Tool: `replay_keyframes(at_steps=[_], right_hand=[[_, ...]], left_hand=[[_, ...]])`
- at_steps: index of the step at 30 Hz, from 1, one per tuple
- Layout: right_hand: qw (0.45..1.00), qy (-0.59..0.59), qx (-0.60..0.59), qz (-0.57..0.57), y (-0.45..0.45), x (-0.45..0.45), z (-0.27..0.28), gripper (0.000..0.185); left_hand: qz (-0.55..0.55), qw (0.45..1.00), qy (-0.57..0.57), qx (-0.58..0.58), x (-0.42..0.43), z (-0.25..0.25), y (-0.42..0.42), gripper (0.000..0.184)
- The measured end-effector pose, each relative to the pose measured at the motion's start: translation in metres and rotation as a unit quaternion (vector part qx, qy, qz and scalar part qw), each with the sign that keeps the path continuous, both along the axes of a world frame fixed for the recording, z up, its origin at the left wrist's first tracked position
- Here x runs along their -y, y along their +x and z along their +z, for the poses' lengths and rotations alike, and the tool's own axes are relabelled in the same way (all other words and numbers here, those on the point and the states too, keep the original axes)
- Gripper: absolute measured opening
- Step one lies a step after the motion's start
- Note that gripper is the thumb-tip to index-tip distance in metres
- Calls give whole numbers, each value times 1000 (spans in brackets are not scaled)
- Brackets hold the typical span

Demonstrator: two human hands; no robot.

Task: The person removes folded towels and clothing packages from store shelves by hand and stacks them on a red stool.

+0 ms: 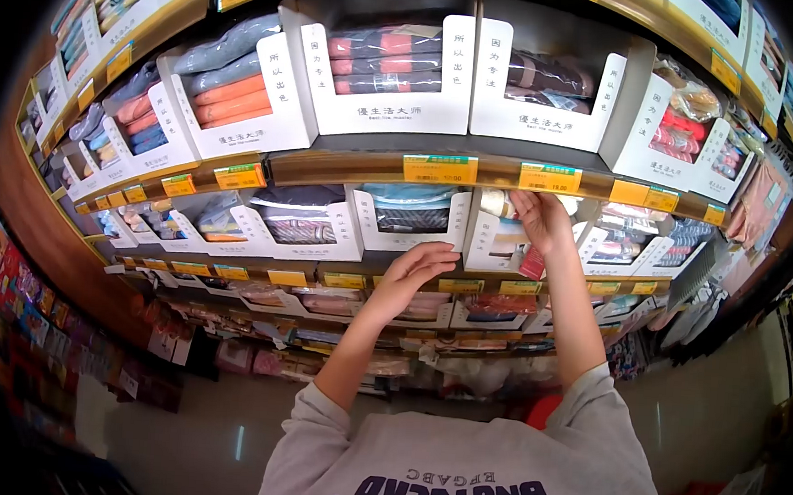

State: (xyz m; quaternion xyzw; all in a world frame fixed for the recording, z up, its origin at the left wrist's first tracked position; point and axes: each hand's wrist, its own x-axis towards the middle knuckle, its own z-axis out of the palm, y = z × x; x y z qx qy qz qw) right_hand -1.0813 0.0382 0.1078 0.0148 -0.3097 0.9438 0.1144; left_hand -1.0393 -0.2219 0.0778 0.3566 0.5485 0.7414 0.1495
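My right hand (543, 223) reaches into a white display box (480, 255) on the second shelf. Its fingers are stretched out at a cream folded textile (497, 203), seemingly touching it, with the fingertips partly hidden in shadow under the shelf edge. A red tag (532, 263) hangs below that wrist, at the box front. My left hand (420, 269) is lower and to the left, its fingers loosely extended and holding nothing. It is in front of the lower edge of a neighbouring white box (406, 240) with blue and dark striped folded textiles (410, 213).
Above, a shelf edge with yellow price tags (440, 170) overhangs my hands. White boxes of wrapped folded textiles (386, 63) line that upper shelf. Lower shelves carry more packs (501, 304). Tiled floor (209, 432) shows below, with hanging goods (760, 204) at the right.
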Motion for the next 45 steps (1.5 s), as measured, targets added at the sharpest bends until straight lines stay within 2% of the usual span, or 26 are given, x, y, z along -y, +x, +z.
replay_keyframes(at_steps=[7,9,11,13,15,17,19,21,22,25,29,30,32,33,35,39,45], right_hand=[[997,34,61,-24,20,-3,-6,25],[991,118,48,39,29,-13,-16,24],[989,130,50,47,42,-14,-15,25],[975,211,-50,48,56,-6,-2,32],[970,224,-72,58,71,-1,8,50],[964,239,-92,73,82,-6,6,55],[971,221,-82,49,97,-13,10,49],[965,253,-68,26,108,-37,8,40],[972,227,-51,-18,111,-50,4,32],[975,182,-27,-122,119,-90,-1,31],[976,92,-51,-192,121,-132,4,47],[979,89,-58,-173,120,-142,4,56],[981,85,-60,-161,120,-154,7,57],[983,80,-59,-152,119,-159,8,59],[988,81,-46,-124,121,-167,13,61],[993,79,-33,-77,124,-185,17,57],[987,135,-57,-66,152,-182,18,60]], left_hand=[[-28,999,-36,-1,-7,-3,1,30],[-37,999,-38,2,-11,-6,0,30],[-44,999,-27,13,-18,-11,-1,29],[-55,998,-31,24,-29,-9,3,29],[-69,996,-36,36,-43,-7,5,28],[-89,994,-59,0,-59,-6,8,30],[-116,992,-48,-5,-78,-10,9,30],[-155,987,-35,9,-96,-13,9,27],[-153,987,-44,15,-105,-10,13,28],[-166,985,-50,-15,-140,4,17,29],[-160,985,-25,-56,-207,32,24,39],[-158,985,-25,-57,-223,37,25,39],[-166,986,-28,6,-253,47,27,52],[-163,986,-28,4,-267,47,23,52],[-182,976,4,123,-293,41,16,64],[-163,973,45,158,-310,49,21,67],[-103,989,52,90,-320,57,42,62]])
